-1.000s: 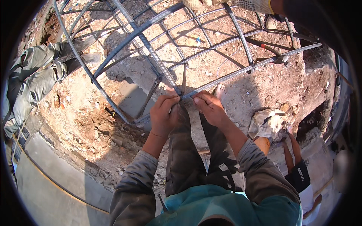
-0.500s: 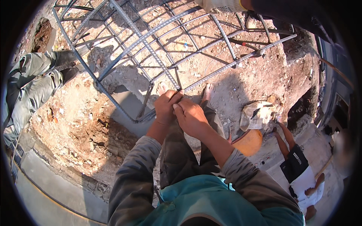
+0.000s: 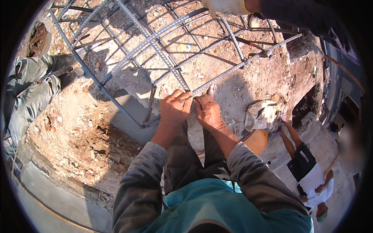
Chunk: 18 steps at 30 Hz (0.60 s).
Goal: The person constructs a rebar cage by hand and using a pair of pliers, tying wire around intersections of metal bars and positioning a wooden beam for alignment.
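Note:
A cage of ribbed steel rebar stands before me, its bars crossing at a near corner. My left hand is closed in a pinch at that corner, against the bars' ends. Close beside it, my right hand has its fingers curled together, thumb side toward the left hand. Whatever is pinched between the fingertips of either hand is too small or hidden to make out. At the top, another person's gloved hand rests over the far part of the cage.
Rubble and dirt surround the cage. A person's trousered legs stand at the left. To the right lie a pale sack and an orange container. Another person in dark shorts is at the lower right, near a hole.
My hands, earlier overlapping at the corner, have come apart. The right has moved a little to the right, while the left stays at the bars.

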Each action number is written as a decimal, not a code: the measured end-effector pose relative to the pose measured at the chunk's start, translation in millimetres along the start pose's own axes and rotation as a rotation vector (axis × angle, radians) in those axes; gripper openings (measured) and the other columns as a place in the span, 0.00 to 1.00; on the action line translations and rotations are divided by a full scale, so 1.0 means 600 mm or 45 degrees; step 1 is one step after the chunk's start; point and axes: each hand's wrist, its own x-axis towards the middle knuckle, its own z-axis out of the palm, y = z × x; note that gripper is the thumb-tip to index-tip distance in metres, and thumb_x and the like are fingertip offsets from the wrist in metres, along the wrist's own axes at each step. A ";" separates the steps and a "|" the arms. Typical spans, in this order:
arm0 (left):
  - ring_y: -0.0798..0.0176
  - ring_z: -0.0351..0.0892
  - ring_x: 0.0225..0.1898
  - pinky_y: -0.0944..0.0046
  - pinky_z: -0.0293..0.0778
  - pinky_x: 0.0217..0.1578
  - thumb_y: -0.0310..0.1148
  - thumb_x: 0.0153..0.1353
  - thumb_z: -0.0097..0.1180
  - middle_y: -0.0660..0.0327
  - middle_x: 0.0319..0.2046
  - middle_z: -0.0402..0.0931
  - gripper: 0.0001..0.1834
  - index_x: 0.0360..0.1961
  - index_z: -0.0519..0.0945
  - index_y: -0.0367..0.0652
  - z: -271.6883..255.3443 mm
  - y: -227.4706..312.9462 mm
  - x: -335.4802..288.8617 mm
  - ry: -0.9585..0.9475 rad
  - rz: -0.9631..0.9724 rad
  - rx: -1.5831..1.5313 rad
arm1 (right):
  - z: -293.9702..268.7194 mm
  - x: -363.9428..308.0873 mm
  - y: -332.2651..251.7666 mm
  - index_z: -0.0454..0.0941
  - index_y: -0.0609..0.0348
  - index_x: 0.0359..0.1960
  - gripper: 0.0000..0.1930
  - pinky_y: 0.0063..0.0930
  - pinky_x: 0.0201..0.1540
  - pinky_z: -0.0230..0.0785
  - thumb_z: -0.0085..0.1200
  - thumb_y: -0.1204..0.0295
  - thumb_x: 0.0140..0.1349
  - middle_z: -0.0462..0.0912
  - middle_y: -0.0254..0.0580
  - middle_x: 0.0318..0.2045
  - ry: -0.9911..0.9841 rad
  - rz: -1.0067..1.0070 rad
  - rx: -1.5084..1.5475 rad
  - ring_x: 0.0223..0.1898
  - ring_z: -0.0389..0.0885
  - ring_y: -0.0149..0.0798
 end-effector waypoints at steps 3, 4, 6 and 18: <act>0.54 0.81 0.30 0.60 0.77 0.33 0.33 0.51 0.59 0.58 0.31 0.80 0.13 0.39 0.85 0.44 -0.033 0.038 0.029 -0.313 -0.015 0.296 | 0.017 -0.003 -0.032 0.75 0.61 0.30 0.04 0.44 0.36 0.71 0.52 0.73 0.56 0.79 0.51 0.31 -0.095 0.212 -0.196 0.35 0.79 0.55; 0.53 0.81 0.32 0.60 0.76 0.35 0.35 0.52 0.58 0.58 0.32 0.81 0.14 0.40 0.84 0.44 -0.039 0.044 0.035 -0.416 0.013 0.415 | 0.022 -0.002 -0.032 0.75 0.60 0.28 0.05 0.46 0.36 0.72 0.50 0.72 0.57 0.79 0.53 0.30 -0.113 0.186 -0.236 0.33 0.79 0.57; 0.49 0.80 0.40 0.59 0.75 0.40 0.39 0.56 0.53 0.55 0.38 0.81 0.19 0.48 0.81 0.46 -0.051 0.060 0.041 -0.680 0.009 0.687 | 0.020 0.010 -0.033 0.75 0.60 0.29 0.06 0.47 0.35 0.72 0.50 0.71 0.56 0.79 0.54 0.29 -0.197 0.191 -0.251 0.32 0.79 0.58; 0.58 0.80 0.38 0.63 0.75 0.40 0.20 0.53 0.50 0.51 0.38 0.78 0.20 0.50 0.75 0.31 -0.122 0.071 -0.099 0.335 -0.572 -0.103 | -0.018 -0.018 -0.066 0.78 0.62 0.34 0.19 0.29 0.22 0.64 0.43 0.58 0.68 0.77 0.40 0.20 -0.245 1.293 1.090 0.21 0.74 0.35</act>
